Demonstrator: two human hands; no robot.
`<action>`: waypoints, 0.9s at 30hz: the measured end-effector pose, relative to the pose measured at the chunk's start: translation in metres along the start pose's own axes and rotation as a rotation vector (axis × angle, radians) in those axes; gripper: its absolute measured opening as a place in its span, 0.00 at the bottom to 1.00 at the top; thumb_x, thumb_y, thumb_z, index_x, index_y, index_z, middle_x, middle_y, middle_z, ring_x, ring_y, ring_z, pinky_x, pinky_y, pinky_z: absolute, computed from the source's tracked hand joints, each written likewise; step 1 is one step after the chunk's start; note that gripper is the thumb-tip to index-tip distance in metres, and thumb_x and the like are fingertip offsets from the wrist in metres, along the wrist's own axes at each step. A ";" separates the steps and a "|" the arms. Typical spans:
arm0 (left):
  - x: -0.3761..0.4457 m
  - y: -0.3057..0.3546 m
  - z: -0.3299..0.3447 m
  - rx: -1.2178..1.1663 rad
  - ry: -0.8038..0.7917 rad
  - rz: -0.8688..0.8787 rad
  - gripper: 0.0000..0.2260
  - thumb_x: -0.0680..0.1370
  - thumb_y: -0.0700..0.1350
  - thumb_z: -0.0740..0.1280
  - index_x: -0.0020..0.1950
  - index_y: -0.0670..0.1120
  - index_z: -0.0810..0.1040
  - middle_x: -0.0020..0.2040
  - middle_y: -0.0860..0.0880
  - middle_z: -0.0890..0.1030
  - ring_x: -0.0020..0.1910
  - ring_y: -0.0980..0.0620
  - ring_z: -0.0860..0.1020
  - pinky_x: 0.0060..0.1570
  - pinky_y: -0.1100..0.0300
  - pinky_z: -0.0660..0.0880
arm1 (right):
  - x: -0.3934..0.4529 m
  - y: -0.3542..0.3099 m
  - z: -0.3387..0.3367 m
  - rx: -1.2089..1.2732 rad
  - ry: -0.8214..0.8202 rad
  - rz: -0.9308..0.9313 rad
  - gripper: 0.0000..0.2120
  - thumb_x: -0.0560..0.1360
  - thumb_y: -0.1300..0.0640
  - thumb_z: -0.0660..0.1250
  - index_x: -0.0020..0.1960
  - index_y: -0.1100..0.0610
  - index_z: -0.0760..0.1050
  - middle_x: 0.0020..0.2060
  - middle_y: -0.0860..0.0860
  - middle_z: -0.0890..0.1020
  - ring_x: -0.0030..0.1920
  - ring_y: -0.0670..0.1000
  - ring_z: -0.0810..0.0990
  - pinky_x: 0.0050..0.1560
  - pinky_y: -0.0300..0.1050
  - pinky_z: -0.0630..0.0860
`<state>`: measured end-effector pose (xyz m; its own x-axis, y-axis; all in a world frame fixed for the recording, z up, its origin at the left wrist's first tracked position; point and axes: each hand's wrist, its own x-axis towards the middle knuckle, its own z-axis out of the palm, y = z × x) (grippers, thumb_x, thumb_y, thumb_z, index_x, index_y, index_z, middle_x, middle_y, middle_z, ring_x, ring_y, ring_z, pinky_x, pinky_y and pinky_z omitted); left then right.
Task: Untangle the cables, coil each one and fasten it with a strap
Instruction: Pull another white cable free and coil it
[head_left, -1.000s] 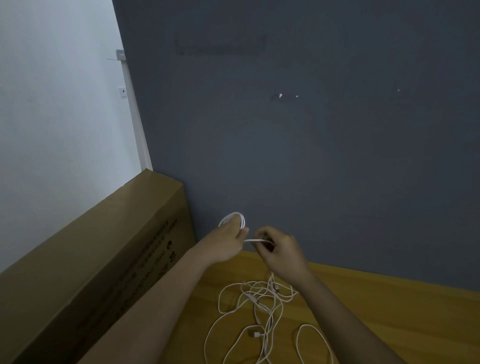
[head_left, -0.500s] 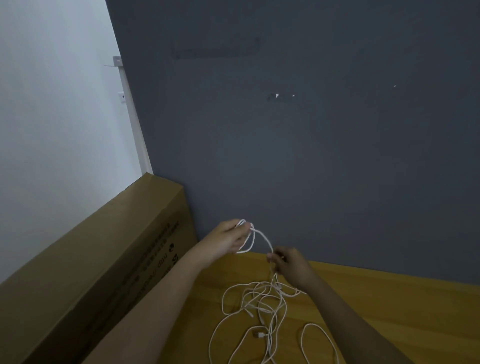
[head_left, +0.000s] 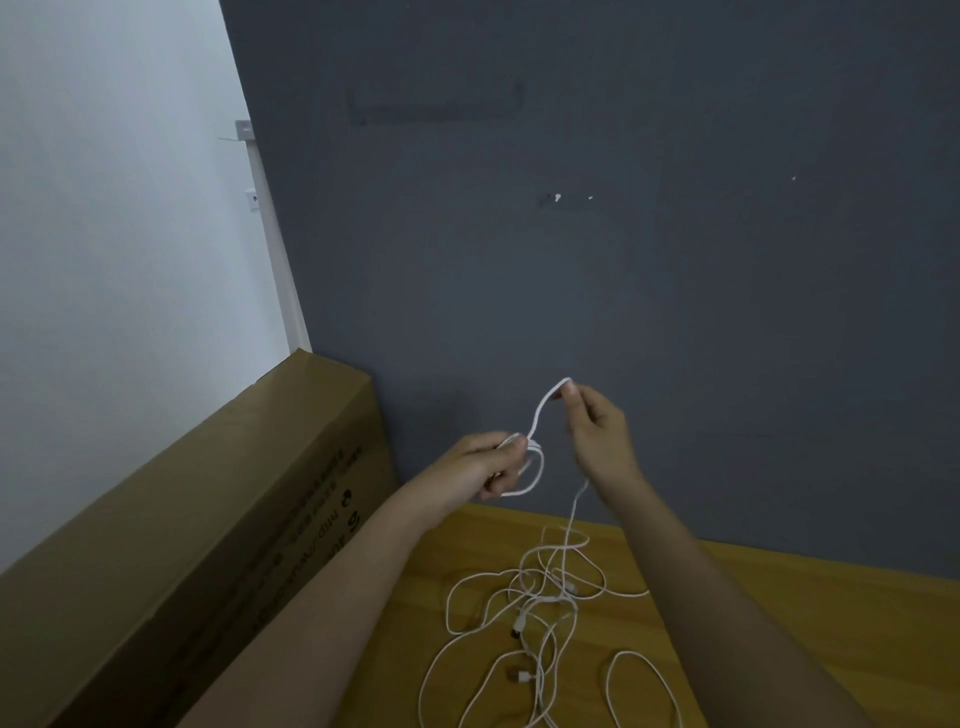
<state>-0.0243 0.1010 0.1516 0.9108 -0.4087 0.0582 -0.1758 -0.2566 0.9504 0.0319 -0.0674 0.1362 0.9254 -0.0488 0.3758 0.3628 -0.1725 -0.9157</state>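
Left hand grips a small coil of white cable, raised above the far edge of the wooden tabletop. Right hand, higher and just right, pinches the same cable at a bend; the strand drops from it to the tangle of white cables lying on the wood between the forearms. Cardboard box walls the left side; grey wall closes the far edge. Bare wood lies to the right of the tangle.

Cables lie on the table, box to their left.
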 end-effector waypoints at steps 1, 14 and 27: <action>-0.001 0.003 0.001 -0.075 -0.024 0.002 0.17 0.82 0.50 0.56 0.35 0.47 0.65 0.27 0.52 0.66 0.27 0.54 0.62 0.33 0.61 0.61 | -0.002 0.007 0.001 -0.084 -0.043 0.005 0.14 0.81 0.50 0.58 0.42 0.52 0.79 0.26 0.47 0.75 0.28 0.45 0.72 0.32 0.41 0.71; 0.015 0.002 -0.003 -0.436 0.460 0.007 0.11 0.84 0.43 0.52 0.45 0.45 0.70 0.40 0.49 0.79 0.29 0.56 0.75 0.37 0.63 0.71 | -0.085 0.073 0.009 -0.282 -0.630 0.189 0.13 0.83 0.49 0.53 0.53 0.50 0.75 0.31 0.46 0.75 0.33 0.46 0.73 0.39 0.42 0.71; 0.014 -0.020 0.010 0.518 0.130 -0.091 0.25 0.77 0.67 0.48 0.43 0.46 0.68 0.38 0.50 0.68 0.34 0.54 0.68 0.36 0.58 0.65 | -0.044 0.022 -0.014 -0.373 -0.272 -0.263 0.03 0.76 0.54 0.68 0.45 0.49 0.75 0.32 0.44 0.77 0.32 0.45 0.74 0.34 0.44 0.71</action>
<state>-0.0120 0.0922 0.1300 0.9640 -0.2609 0.0510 -0.2248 -0.6976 0.6803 -0.0022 -0.0828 0.1021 0.8214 0.2917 0.4902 0.5687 -0.4855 -0.6640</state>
